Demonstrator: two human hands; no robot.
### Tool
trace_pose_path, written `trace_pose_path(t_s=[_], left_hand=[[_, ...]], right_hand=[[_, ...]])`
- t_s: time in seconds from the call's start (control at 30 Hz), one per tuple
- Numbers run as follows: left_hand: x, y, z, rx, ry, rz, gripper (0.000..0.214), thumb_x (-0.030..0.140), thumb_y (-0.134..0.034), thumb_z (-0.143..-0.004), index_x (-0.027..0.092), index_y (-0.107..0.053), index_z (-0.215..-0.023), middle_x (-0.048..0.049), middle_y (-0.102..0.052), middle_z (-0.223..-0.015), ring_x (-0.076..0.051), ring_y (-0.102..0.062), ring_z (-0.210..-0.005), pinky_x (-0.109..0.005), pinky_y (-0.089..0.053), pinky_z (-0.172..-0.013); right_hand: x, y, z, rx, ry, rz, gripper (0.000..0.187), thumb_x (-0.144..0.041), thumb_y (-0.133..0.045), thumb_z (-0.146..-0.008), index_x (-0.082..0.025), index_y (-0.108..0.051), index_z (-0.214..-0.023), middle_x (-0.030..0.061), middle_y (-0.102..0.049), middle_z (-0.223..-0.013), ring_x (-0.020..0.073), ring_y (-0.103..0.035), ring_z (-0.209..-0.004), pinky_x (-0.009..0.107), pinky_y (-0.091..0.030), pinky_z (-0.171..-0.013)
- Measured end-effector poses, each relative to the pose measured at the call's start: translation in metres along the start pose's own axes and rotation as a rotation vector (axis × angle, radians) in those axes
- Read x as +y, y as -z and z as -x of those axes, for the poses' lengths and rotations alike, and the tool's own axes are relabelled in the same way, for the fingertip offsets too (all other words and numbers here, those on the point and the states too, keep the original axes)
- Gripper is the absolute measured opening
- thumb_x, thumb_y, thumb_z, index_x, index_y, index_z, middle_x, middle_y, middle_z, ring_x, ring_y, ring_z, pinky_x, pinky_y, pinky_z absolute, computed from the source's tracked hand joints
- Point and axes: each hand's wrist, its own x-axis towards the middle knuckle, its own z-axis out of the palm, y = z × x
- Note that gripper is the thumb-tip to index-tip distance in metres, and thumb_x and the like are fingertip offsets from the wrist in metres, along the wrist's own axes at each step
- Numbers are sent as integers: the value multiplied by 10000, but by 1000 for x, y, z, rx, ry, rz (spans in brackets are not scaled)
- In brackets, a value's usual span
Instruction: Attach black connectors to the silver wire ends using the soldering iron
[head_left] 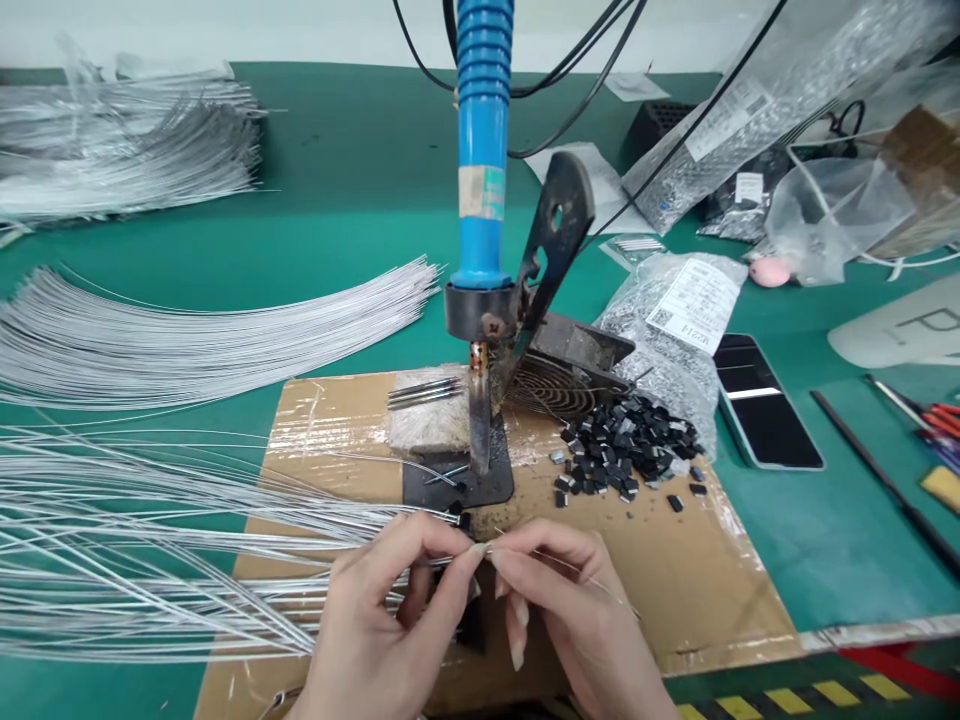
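Note:
Low in the middle of the head view, my left hand and my right hand meet with thumbs and forefingers pinched together. A thin wire runs across the fingers of my right hand, which is closed on it. What sits between my left fingertips is tiny and mostly hidden. Just beyond my fingers, a blue-handled soldering iron stands tip down in a black stand. Light grey wires stretch from the left to beside my left hand, some ending in small black pieces.
A pile of small black pieces lies on the cardboard, near a fan-like black grille. Bundled wires lie at left. A phone, a plastic bag and a dark rod occupy the right.

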Motion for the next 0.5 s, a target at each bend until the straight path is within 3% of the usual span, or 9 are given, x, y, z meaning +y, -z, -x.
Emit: trace_pose_path(t_s=[0.2, 0.5], left_hand=[[-2, -3, 1, 26, 43, 0, 200, 277, -674, -953, 248, -725, -761, 49, -659, -633, -112, -508, -501, -233, -394, -517], [-3, -10, 3, 140, 19, -30, 136, 244, -713, -916, 236, -751, -786, 33, -704, -642, -116, -583, -518, -220, -413, -480]], right_hand=[[3, 0, 0, -10, 36, -7, 258, -420, -895, -835, -167, -855, -804, -3, -711, -681, 55, -597, -439, 164, -491, -451], [8, -15, 4, 104, 44, -110, 281, -451, -927, -782, -178, -861, -802, -19, -659, -636, 60, -581, -413, 167, -481, -406]])
